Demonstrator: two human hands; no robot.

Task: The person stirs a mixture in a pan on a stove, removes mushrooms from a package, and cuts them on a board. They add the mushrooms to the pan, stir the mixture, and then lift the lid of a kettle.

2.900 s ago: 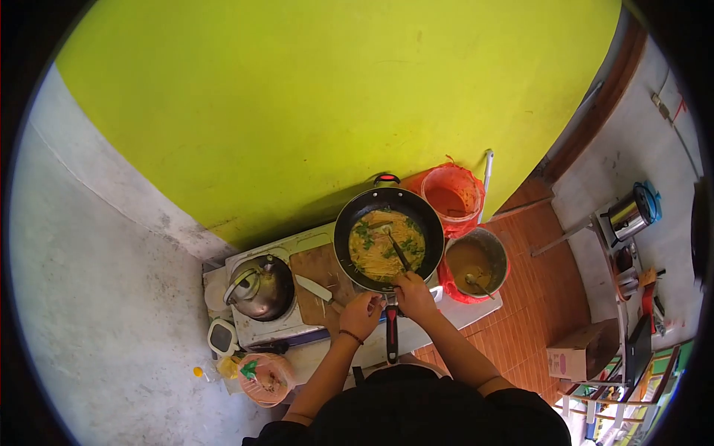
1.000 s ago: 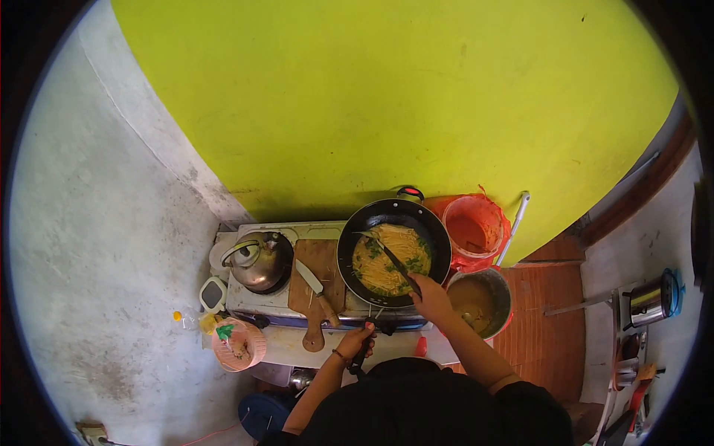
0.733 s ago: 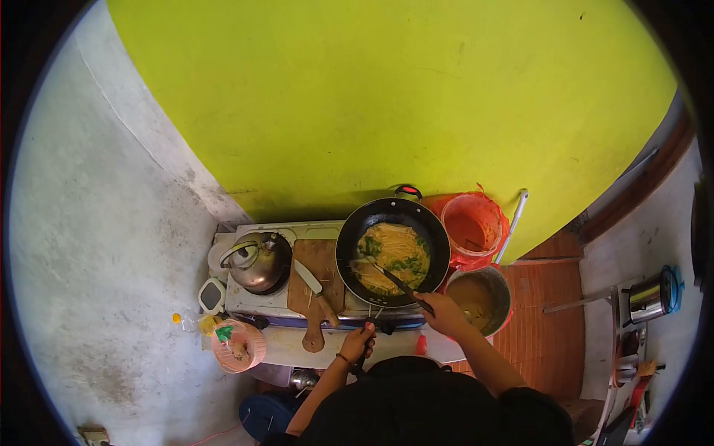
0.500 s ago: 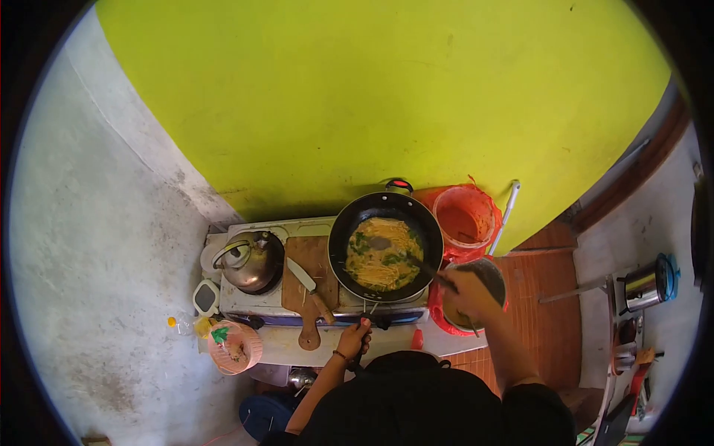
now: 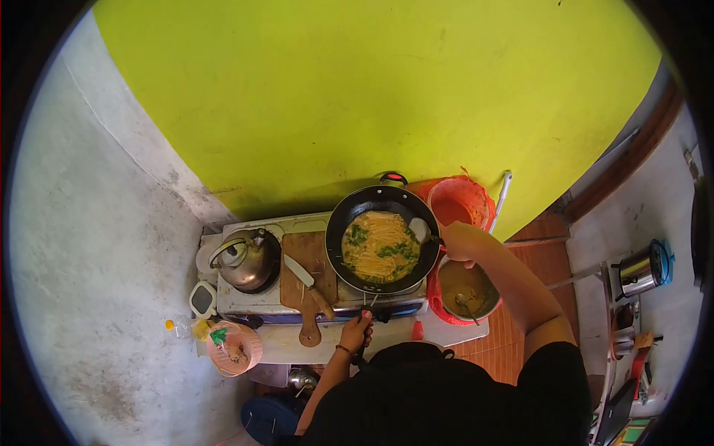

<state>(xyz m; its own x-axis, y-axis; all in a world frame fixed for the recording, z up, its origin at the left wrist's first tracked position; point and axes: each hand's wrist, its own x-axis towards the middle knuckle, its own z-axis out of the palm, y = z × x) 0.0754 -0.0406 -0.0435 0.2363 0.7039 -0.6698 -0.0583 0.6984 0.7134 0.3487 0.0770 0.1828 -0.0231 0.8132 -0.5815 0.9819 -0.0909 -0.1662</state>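
My left hand [image 5: 355, 333] is closed round the handle of a black frying pan [image 5: 337, 256] on the stove. In the pan lies a yellow egg-like mixture [image 5: 379, 249] with thin pale strands and green leaves. My right hand [image 5: 462, 244] grips the dark handle of a ladle [image 5: 419, 229], whose rounded grey head rests at the pan's right inner side. Below that hand stands a pot [image 5: 444, 286] of yellowish-brown liquid with a metal spoon [image 5: 462, 301] in it.
Left of the pan, a knife [image 5: 299, 271] lies on a wooden cutting board [image 5: 309, 331]. A kettle [image 5: 253, 267] sits on the left burner. A pink basket [image 5: 249, 357] is at the lower left. Behind the pot is a red-lined bucket [image 5: 487, 201]; the green wall [image 5: 387, 89] rises behind.
My right hand has moved up, drawing the ladle head from the middle of the pan to its right side. More of the pot now shows. My left hand stays on the handle.
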